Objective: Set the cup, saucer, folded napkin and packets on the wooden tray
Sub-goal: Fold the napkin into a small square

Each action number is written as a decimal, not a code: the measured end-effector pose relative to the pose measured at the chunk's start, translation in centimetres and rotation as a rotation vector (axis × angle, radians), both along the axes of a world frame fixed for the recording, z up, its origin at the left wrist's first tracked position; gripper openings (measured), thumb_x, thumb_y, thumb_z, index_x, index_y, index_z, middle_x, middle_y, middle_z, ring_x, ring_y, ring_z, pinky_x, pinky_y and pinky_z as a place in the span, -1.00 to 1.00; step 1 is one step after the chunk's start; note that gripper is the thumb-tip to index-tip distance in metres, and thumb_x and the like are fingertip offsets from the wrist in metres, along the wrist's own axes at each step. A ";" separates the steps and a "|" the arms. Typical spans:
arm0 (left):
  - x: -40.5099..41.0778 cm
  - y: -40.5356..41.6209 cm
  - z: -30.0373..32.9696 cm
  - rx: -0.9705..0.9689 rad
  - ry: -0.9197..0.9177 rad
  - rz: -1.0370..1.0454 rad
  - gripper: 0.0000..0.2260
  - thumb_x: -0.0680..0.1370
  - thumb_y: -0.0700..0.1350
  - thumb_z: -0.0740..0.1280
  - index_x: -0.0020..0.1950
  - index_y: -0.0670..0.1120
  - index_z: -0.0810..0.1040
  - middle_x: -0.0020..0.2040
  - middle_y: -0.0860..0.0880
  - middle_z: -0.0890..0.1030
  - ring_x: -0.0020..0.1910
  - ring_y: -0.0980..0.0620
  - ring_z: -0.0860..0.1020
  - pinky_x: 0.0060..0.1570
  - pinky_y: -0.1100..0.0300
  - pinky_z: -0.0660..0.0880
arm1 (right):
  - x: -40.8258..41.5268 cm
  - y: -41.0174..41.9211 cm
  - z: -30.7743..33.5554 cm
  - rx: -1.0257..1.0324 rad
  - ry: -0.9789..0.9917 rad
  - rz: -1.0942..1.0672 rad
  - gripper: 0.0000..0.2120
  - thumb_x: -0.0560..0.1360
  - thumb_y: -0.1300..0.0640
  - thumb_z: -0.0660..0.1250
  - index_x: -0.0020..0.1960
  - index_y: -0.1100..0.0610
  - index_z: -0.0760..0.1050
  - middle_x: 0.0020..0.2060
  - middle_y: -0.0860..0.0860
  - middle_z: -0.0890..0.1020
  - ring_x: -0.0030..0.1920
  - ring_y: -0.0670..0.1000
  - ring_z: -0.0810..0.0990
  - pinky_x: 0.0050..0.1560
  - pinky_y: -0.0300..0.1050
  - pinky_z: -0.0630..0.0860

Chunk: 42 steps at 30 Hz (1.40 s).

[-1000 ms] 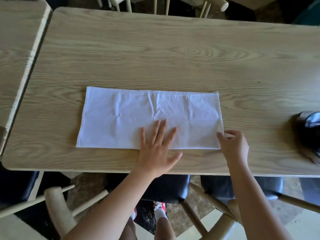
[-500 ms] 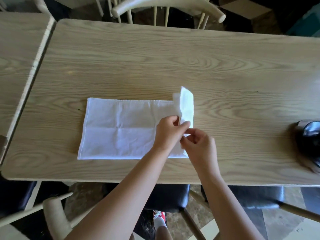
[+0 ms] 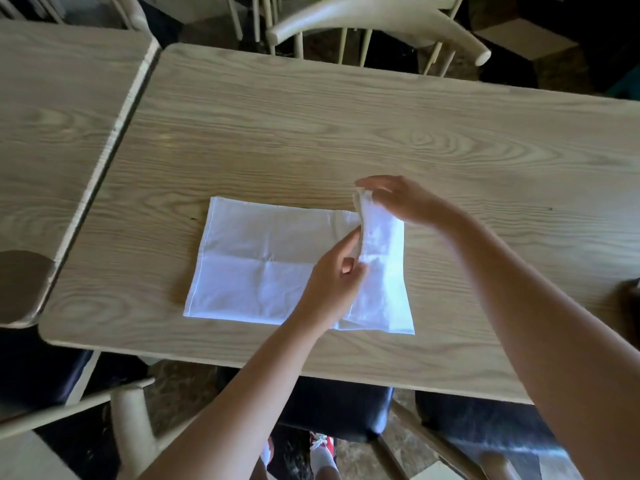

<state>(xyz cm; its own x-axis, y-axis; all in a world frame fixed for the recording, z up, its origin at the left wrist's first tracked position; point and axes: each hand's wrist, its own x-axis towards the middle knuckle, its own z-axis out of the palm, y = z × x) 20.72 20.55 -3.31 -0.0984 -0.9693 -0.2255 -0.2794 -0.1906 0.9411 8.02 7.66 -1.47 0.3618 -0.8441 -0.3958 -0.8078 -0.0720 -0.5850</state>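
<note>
A white cloth napkin (image 3: 263, 265) lies on the light wooden table (image 3: 346, 133), near its front edge. Its right end is folded over to the left and stands up as a flap. My left hand (image 3: 334, 282) pinches the near part of that flap's edge. My right hand (image 3: 398, 199) pinches the far corner of the same flap, just above the table. No cup, saucer, packets or tray show clearly in this view.
A second table (image 3: 52, 133) adjoins on the left, with a round brown object (image 3: 20, 285) at its near corner. A dark object (image 3: 632, 299) sits at the right edge. Pale wooden chairs (image 3: 377, 15) stand behind and in front of the table.
My right hand lifted the napkin's right end and carried it leftward over the cloth. My left hand left the flat cloth and took the flap's edge. The camera view shifted left.
</note>
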 end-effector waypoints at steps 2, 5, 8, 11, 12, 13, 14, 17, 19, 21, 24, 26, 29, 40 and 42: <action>0.7 -0.1 -0.1 -0.007 0.005 -0.005 -0.53 0.52 -0.24 0.17 0.38 0.13 0.34 -0.38 -0.12 0.31 -0.43 0.04 0.20 -0.46 0.29 0.14 | 0.6 -0.7 0.4 0.054 -0.056 0.005 -0.68 0.51 0.10 0.19 0.22 0.13 0.50 0.12 0.11 0.60 0.07 -0.02 0.53 0.05 -0.24 0.43; 1.5 0.1 0.0 0.000 -0.004 0.010 -0.53 0.53 -0.23 0.18 0.40 0.13 0.31 -0.37 -0.11 0.34 -0.40 0.03 0.25 -0.43 0.32 0.19 | 0.6 -0.8 1.1 0.064 -0.166 -0.005 -0.80 0.48 0.16 0.28 0.06 0.18 0.56 -0.22 0.03 0.58 -0.25 -0.15 0.48 -0.32 -0.47 0.34; 2.3 0.6 0.5 0.099 0.042 0.094 -0.62 0.52 -0.19 0.25 0.32 0.04 0.40 -0.36 -0.07 0.46 -0.37 0.11 0.39 -0.36 0.38 0.31 | 0.4 -0.5 1.1 0.072 -0.292 -0.054 -0.89 0.46 0.27 0.32 -0.16 0.09 0.56 -0.29 -0.01 0.58 -0.26 -0.18 0.51 -0.25 -0.35 0.36; 2.9 2.4 0.2 0.204 0.018 0.120 -0.80 0.45 -0.13 0.36 0.04 0.06 0.49 -0.31 0.07 0.57 -0.32 0.15 0.52 -0.27 0.33 0.44 | 0.4 0.0 -0.1 0.061 -0.409 -0.141 -0.77 0.44 0.35 0.32 -0.24 0.04 0.52 -0.42 -0.15 0.60 -0.39 -0.31 0.50 -0.29 -0.42 0.36; 3.1 3.2 -0.1 0.221 0.003 0.122 -0.88 0.44 -0.14 0.36 -0.05 0.00 0.52 -0.32 0.07 0.57 -0.33 0.14 0.54 -0.28 0.29 0.48 | 0.5 0.2 -0.8 0.034 -0.404 -0.164 -0.78 0.44 0.36 0.32 -0.24 0.06 0.52 -0.43 -0.16 0.59 -0.41 -0.33 0.49 -0.31 -0.43 0.35; 3.3 4.1 -0.4 0.239 0.012 0.146 -0.95 0.45 -0.17 0.35 -0.11 -0.07 0.54 -0.33 0.06 0.57 -0.35 0.11 0.57 -0.31 0.27 0.50 | 0.7 0.4 -1.2 -0.006 -0.368 -0.168 -0.80 0.44 0.36 0.33 -0.23 0.09 0.52 -0.42 -0.16 0.57 -0.44 -0.35 0.48 -0.33 -0.42 0.34; 3.6 4.8 -0.6 0.250 0.026 0.187 -0.97 0.46 -0.20 0.33 -0.16 -0.10 0.56 -0.36 0.06 0.57 -0.38 0.08 0.59 -0.34 0.26 0.51 | 1.1 0.6 -1.6 -0.043 -0.328 -0.159 -0.82 0.43 0.36 0.33 -0.22 0.10 0.53 -0.40 -0.13 0.54 -0.46 -0.35 0.46 -0.32 -0.37 0.34; 5.4 5.6 -0.4 0.149 -0.046 0.342 -0.82 0.47 -0.22 0.33 -0.27 0.02 0.56 -0.42 0.14 0.58 -0.39 0.12 0.58 -0.33 0.24 0.53 | 2.8 0.4 -1.5 -0.092 -0.332 -0.155 -0.75 0.43 0.31 0.35 -0.29 -0.02 0.50 -0.39 -0.04 0.55 -0.42 -0.24 0.44 -0.30 -0.17 0.32; 7.4 5.4 0.2 0.022 -0.171 0.400 -0.79 0.47 -0.21 0.34 -0.29 0.08 0.55 -0.45 0.22 0.57 -0.35 0.17 0.57 -0.28 0.33 0.51 | 4.7 0.0 -0.4 -0.111 -0.392 -0.157 -0.77 0.43 0.26 0.35 -0.30 -0.03 0.50 -0.37 -0.01 0.56 -0.33 -0.08 0.48 -0.29 -0.15 0.34; 9.5 5.2 0.5 -0.062 -0.314 0.421 -0.85 0.47 -0.20 0.34 -0.27 0.00 0.57 -0.42 0.18 0.57 -0.29 0.16 0.56 -0.31 0.42 0.41 | 7.0 -0.4 0.4 -0.140 -0.418 -0.132 -0.85 0.42 0.23 0.36 -0.27 0.00 0.53 -0.35 -0.01 0.58 -0.28 -0.04 0.51 -0.25 -0.15 0.39; 12.8 5.1 -0.6 -0.068 -0.529 0.448 -0.89 0.47 -0.15 0.34 -0.25 -0.04 0.57 -0.30 0.09 0.57 -0.25 0.11 0.53 -0.30 0.36 0.32 | 11.1 -0.6 -0.2 -0.181 -0.359 -0.066 -0.96 0.41 0.19 0.38 -0.18 0.07 0.57 -0.29 0.00 0.60 -0.22 -0.04 0.55 -0.17 -0.16 0.42; 14.6 5.2 -1.8 -0.074 -0.663 0.457 -0.93 0.45 -0.14 0.38 -0.23 -0.07 0.61 -0.19 0.03 0.59 -0.12 -0.01 0.53 -0.13 0.37 0.25 | 13.7 -0.7 -1.3 -0.184 -0.317 -0.010 -0.97 0.41 0.18 0.38 -0.15 0.11 0.59 -0.25 -0.01 0.60 -0.16 -0.03 0.57 -0.12 -0.17 0.43; 16.5 5.6 -3.1 -0.020 -0.760 0.478 -0.99 0.41 -0.15 0.43 -0.21 -0.08 0.64 0.00 -0.09 0.56 0.05 -0.11 0.47 -0.01 0.31 0.23 | 16.8 -0.9 -3.1 -0.170 -0.197 0.130 -0.88 0.43 0.17 0.37 -0.06 0.18 0.60 -0.16 0.00 0.57 -0.07 0.00 0.54 -0.14 -0.19 0.35; 18.3 6.2 -3.6 0.002 -0.609 0.523 -0.94 0.39 -0.26 0.37 -0.27 -0.12 0.59 -0.17 0.01 0.59 -0.21 0.05 0.53 -0.28 0.40 0.31 | 20.3 -1.2 -4.5 -0.140 -0.134 0.230 -0.91 0.43 0.12 0.37 -0.11 0.12 0.61 -0.19 -0.03 0.63 -0.11 0.00 0.55 -0.10 -0.16 0.41; 18.3 6.1 -3.4 -0.030 -0.590 0.531 -0.94 0.39 -0.29 0.37 -0.26 -0.16 0.60 -0.17 0.01 0.62 -0.21 0.07 0.55 -0.23 0.42 0.32 | 20.7 -1.3 -4.5 -0.105 -0.165 0.289 -0.92 0.41 0.16 0.37 -0.11 0.13 0.60 -0.06 0.06 0.66 -0.02 0.05 0.59 0.06 -0.05 0.48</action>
